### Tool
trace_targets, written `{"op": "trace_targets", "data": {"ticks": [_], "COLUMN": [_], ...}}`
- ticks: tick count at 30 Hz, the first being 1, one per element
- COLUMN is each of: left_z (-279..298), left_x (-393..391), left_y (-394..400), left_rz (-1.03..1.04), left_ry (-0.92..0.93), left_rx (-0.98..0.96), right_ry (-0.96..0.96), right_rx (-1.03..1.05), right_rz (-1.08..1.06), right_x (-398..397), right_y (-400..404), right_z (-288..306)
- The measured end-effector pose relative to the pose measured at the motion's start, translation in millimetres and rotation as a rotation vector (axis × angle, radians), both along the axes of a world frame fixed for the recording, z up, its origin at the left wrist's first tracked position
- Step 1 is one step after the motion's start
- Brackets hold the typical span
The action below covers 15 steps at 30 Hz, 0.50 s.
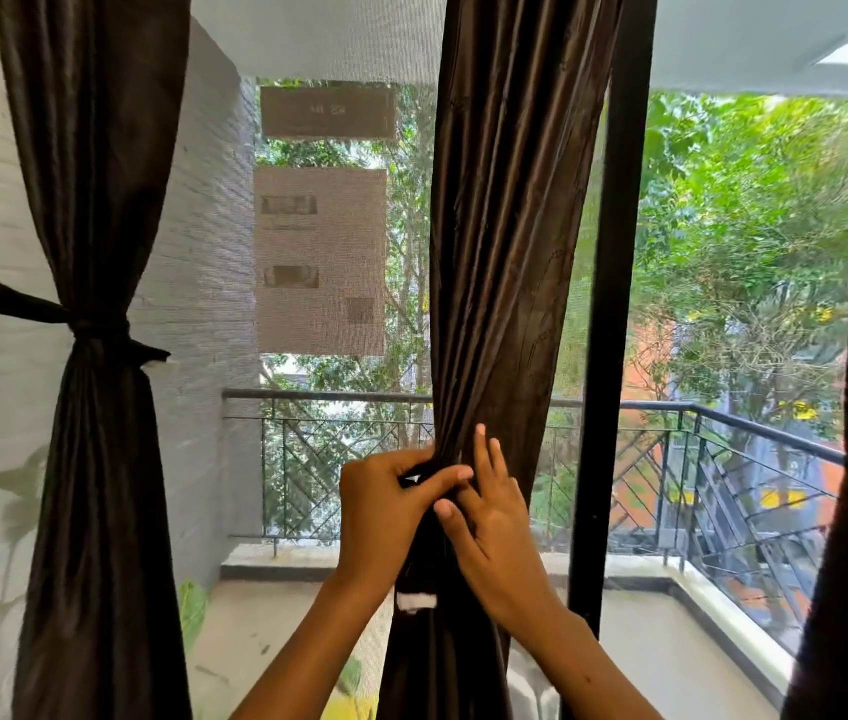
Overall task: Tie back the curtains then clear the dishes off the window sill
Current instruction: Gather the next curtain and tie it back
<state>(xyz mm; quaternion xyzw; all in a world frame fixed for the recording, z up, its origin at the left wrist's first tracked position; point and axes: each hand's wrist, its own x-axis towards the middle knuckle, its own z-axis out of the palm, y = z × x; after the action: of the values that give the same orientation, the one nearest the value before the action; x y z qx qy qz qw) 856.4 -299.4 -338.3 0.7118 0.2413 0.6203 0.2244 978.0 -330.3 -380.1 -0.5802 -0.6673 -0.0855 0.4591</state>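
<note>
The middle curtain (505,283) hangs bunched before the window frame (614,304). The left hand (385,506) curls its fingers round a dark tie-back strip (414,569) at the gather; its white-tipped end dangles below. The right hand (494,506) lies on the fabric with fingers nearly straight. The left curtain (94,252) is already tied. No dishes or containers show.

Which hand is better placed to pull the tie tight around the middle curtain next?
Left. The left hand already pinches the tie at the middle curtain, while the right hand rests flatter against the gathered fabric.
</note>
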Motion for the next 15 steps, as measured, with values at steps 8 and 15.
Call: {"op": "trace_targets", "data": {"ticks": [8,15], "left_z": [-0.3,-1.6], "left_x": [-5.9,-9.5], "left_y": [12.7,14.9], "left_rz": [0.061,0.122], "left_ry": [0.031,0.015], "left_rx": [-0.008,0.045], "right_ry": [0.314,0.697], "right_rx": [0.037,0.184], "right_rz": [0.026,0.242], "right_x": [10.4,14.6], "right_y": [-0.5,1.9], "right_z": [8.7,17.2]}}
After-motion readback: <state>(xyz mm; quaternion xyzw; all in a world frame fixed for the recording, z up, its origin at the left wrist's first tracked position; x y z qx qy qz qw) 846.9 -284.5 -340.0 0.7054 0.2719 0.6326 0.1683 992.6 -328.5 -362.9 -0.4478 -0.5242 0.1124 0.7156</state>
